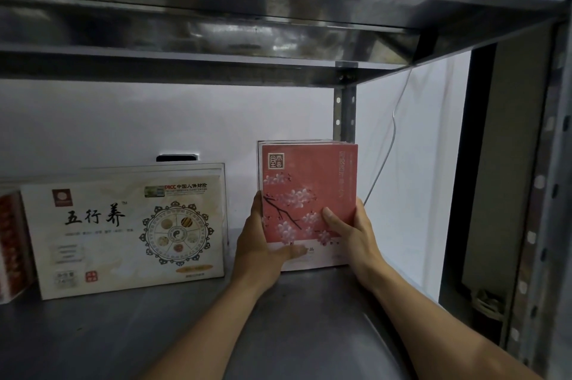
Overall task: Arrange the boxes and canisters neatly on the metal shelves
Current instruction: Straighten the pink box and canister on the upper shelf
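pink box [309,194]: upright on shelf [123,333], right of white box [130,231].
left hand [260,243]: grips its left edge.
right hand [349,231]: grips its right edge.
step: seating box.
next: square it up, release.

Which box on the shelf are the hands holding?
The pink blossom-printed box, at the right, gripped by the left hand and right hand. The wide white box and the red-patterned box at far left stand untouched.
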